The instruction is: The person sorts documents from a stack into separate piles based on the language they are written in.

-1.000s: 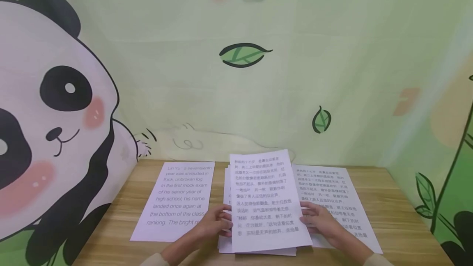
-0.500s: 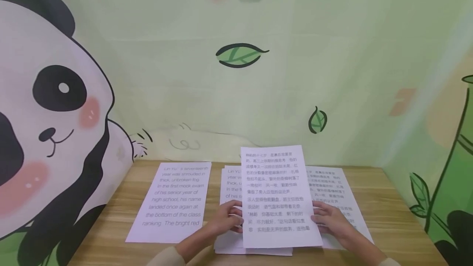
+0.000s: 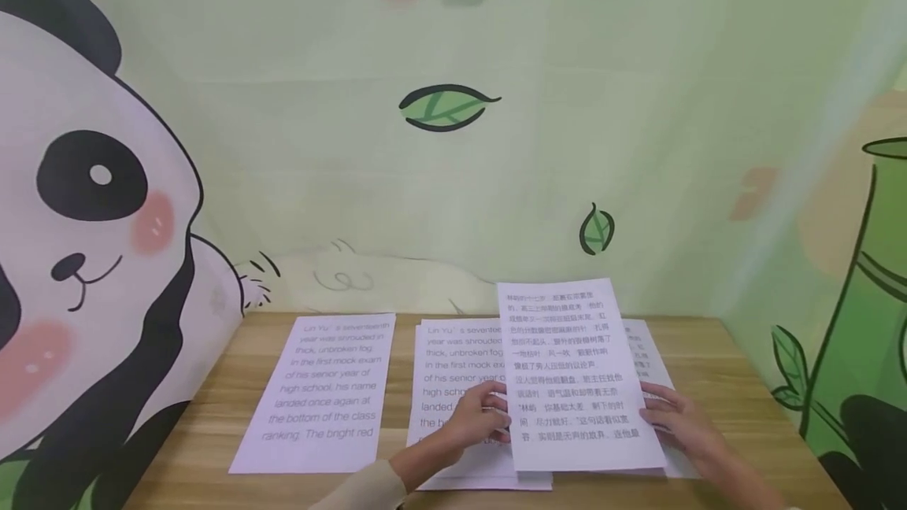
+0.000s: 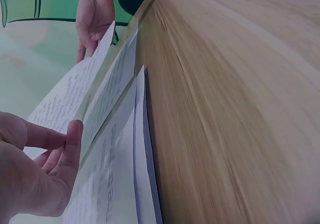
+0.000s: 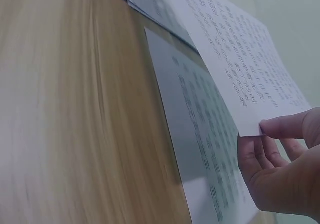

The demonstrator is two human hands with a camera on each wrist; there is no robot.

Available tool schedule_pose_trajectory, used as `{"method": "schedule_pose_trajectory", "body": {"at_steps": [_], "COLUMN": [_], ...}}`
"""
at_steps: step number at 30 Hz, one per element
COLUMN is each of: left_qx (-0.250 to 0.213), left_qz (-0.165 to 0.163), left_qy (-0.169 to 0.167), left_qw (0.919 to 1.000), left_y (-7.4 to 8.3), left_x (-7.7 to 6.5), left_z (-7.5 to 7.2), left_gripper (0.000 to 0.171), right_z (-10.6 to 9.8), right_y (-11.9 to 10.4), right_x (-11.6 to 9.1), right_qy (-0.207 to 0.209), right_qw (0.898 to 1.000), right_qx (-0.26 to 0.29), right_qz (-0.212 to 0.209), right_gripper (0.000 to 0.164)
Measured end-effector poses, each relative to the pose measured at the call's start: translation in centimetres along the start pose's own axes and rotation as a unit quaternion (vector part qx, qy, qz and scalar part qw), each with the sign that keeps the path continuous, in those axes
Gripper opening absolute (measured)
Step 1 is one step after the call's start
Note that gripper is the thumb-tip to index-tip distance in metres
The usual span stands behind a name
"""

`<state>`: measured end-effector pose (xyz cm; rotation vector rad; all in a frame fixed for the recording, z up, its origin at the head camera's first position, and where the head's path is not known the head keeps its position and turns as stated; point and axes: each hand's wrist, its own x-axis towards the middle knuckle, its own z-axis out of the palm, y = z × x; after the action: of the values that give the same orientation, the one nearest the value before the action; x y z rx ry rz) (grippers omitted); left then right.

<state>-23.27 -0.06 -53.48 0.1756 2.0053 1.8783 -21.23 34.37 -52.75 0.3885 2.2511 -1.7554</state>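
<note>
A printed sheet of paper (image 3: 577, 376) with Chinese text hangs above the table, held by both hands. My left hand (image 3: 482, 415) pinches its left edge; in the left wrist view the hand (image 4: 40, 174) has its thumb and fingers curled together at that edge. On the opposite edge my right hand (image 3: 676, 419) grips it, thumb on top and fingers beneath in the right wrist view (image 5: 280, 164). Below lies a paper stack (image 3: 457, 360) with English text on top, partly covered by the held sheet. Another Chinese sheet (image 3: 648, 352) lies on the right, mostly hidden.
On the left a single English sheet (image 3: 319, 392) lies flat on the wooden table (image 3: 191, 415). Behind the table rises a green backdrop (image 3: 319, 148) printed with a panda and leaves.
Both hands have carried the held sheet to the right, from over the middle stack toward the right-hand sheet. More of the stack's English text now shows. The head view has shifted slightly.
</note>
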Motion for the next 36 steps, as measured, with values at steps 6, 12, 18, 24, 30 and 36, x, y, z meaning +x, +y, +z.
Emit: {"method": "schedule_pose_trajectory", "body": {"at_steps": [6,12,18,24,30,36], "left_qx": [-0.007,-0.01,-0.013,0.014,0.011,0.019], "left_qz": [-0.008,-0.009,-0.011,-0.029,-0.06,-0.072], "left_qy": [-0.013,-0.036,-0.029,-0.021,-0.029,-0.031], "left_qw": [0.9999,0.9993,0.9994,0.9993,0.9977,0.9967], "left_y": [0.4,0.5,-0.2,-0.1,-0.1,-0.4], "left_x": [1.1,2.0,2.5,3.2,3.8,4.0], "left_z": [2.7,4.9,6.4,7.1,7.3,7.0], "left_gripper": [0.048,0.046,0.045,0.042,0.047,0.053], "right_z": [-3.0,-5.2,-6.1,-6.4,-6.2,-6.5], "right_y": [0.9,1.8,2.3,2.8,3.2,3.3], "right_x": [-0.3,-0.4,-0.4,0.1,0.4,0.5], "right_qy": [-0.001,0.018,0.035,0.043,0.041,0.046], "right_qw": [1.0,1.0,0.999,0.998,0.997,0.998], "right_qx": [-0.003,-0.002,-0.012,-0.009,0.039,0.002], "right_qz": [0.006,0.017,0.04,0.05,0.054,0.052], "right_gripper": [0.069,0.07,0.069,0.071,0.063,0.059]}}
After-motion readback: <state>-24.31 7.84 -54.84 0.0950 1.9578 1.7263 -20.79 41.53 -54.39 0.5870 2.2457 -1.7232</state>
